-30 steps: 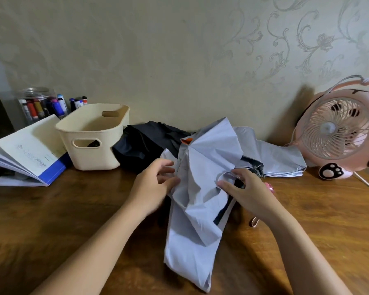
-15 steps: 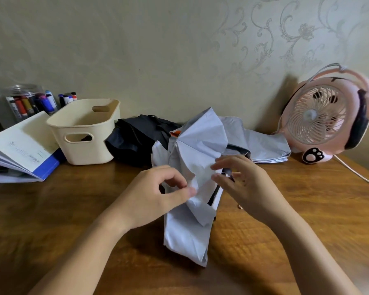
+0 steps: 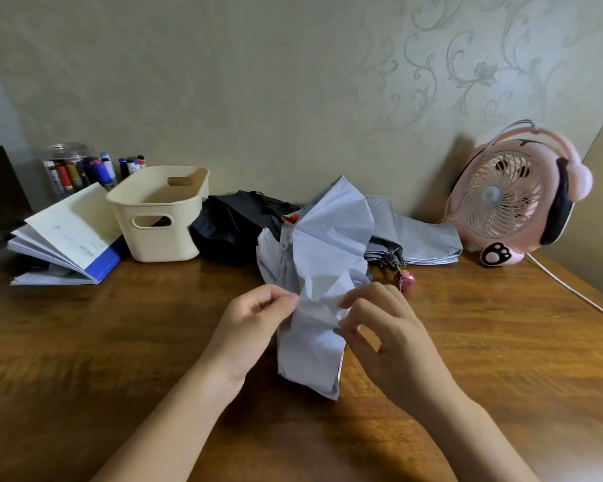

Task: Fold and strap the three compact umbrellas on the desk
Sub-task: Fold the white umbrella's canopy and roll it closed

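Note:
A pale blue-grey compact umbrella (image 3: 322, 245) stands loosely bunched at the middle of the wooden desk (image 3: 119, 342), its canopy flaring up and a flap hanging toward me. My left hand (image 3: 255, 318) pinches the cloth's left edge between thumb and fingers. My right hand (image 3: 387, 328) pinches the right edge of the same fold. Behind it lies a second pale umbrella (image 3: 422, 243), flat, with a pink handle knob (image 3: 406, 280). A black umbrella (image 3: 237, 220) is heaped at the back, left of them.
A cream plastic basket (image 3: 161, 217) stands at the back left, beside an open blue-backed booklet (image 3: 70, 238) and a jar of markers (image 3: 74, 168). A pink desk fan (image 3: 512, 200) sits at the back right, its white cable (image 3: 578, 293) trailing along the right edge.
Both hands moved lower on the cloth and closer together, now pinching a fold on each side. The pink knob came into sight. The view shifted slightly.

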